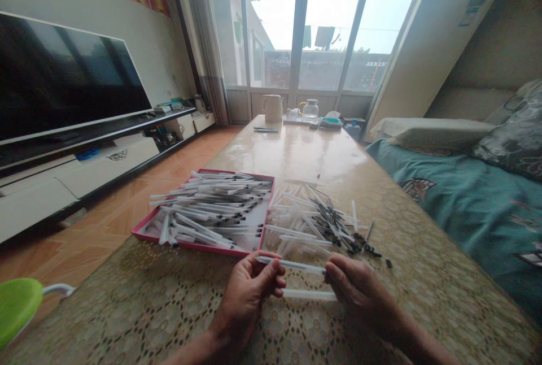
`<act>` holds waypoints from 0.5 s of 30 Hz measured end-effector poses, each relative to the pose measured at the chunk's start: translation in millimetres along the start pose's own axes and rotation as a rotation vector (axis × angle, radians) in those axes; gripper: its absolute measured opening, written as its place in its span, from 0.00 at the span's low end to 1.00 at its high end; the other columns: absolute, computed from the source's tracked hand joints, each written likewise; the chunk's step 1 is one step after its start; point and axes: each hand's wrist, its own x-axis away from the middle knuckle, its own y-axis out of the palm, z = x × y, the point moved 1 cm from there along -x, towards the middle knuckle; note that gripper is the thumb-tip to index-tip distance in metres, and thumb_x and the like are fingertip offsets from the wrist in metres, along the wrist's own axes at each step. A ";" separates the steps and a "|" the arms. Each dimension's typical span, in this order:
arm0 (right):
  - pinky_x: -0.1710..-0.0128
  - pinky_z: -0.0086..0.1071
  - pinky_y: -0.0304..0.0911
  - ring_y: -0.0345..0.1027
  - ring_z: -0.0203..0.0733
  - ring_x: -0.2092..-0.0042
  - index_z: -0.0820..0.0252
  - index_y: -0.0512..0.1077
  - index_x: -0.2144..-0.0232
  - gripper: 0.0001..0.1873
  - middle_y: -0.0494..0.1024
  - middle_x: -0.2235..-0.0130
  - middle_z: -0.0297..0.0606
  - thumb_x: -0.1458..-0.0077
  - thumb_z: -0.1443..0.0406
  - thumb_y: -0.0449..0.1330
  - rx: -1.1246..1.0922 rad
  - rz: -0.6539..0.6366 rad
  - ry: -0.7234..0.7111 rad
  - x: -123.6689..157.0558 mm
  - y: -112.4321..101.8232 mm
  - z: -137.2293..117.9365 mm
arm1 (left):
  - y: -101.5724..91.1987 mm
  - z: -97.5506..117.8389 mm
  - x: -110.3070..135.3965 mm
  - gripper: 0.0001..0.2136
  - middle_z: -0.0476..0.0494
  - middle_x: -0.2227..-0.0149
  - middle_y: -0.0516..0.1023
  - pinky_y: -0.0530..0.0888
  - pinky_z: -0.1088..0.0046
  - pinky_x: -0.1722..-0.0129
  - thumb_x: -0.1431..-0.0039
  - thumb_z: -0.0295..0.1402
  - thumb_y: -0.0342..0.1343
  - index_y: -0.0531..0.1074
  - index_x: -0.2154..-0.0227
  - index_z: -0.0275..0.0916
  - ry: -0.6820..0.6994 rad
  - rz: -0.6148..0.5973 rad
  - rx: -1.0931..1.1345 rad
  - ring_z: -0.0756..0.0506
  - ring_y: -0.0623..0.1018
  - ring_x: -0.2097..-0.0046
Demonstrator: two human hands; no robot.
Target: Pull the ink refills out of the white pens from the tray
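Note:
Between my two hands a white pen is held level above the table. My left hand pinches its left end, thumb against fingers. My right hand is closed around its other end, which the fingers hide. Just below it a whitish tube spans the gap between the hands; whether it is held or lies on the table I cannot tell. Ahead to the left, a pink-rimmed tray is heaped with white pens with black ends. Beside it lie loose white tubes, dark thin refills and small black caps.
The long table has a patterned cover. At its far end stand a pitcher, a glass jug and a tissue pack. A sofa flanks the right, a green stool the near left.

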 end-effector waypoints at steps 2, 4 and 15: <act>0.77 0.24 0.54 0.58 0.32 0.78 0.59 0.61 0.79 0.21 0.64 0.81 0.28 0.39 0.55 0.45 -0.005 0.026 0.014 -1.2 -0.4 -0.8 | -0.2 -0.7 0.0 0.13 0.49 0.78 0.74 0.68 0.81 0.80 0.58 0.35 0.66 0.71 0.72 0.32 0.000 0.016 -0.006 0.53 0.73 0.78; 0.78 0.24 0.55 0.59 0.32 0.78 0.59 0.61 0.79 0.19 0.65 0.80 0.29 0.40 0.55 0.47 -0.032 0.046 0.035 -1.8 -1.1 -3.1 | -0.2 -0.9 -0.2 0.13 0.48 0.78 0.75 0.69 0.81 0.80 0.58 0.35 0.66 0.71 0.72 0.33 0.001 0.014 -0.005 0.53 0.73 0.78; 0.73 0.26 0.58 0.64 0.34 0.76 0.59 0.63 0.79 0.20 0.68 0.79 0.30 0.38 0.58 0.43 0.065 0.054 -0.029 -0.6 -2.8 0.8 | 0.8 1.7 -2.4 0.13 0.48 0.78 0.75 0.69 0.81 0.79 0.59 0.34 0.66 0.71 0.73 0.32 -0.007 0.004 0.017 0.53 0.73 0.79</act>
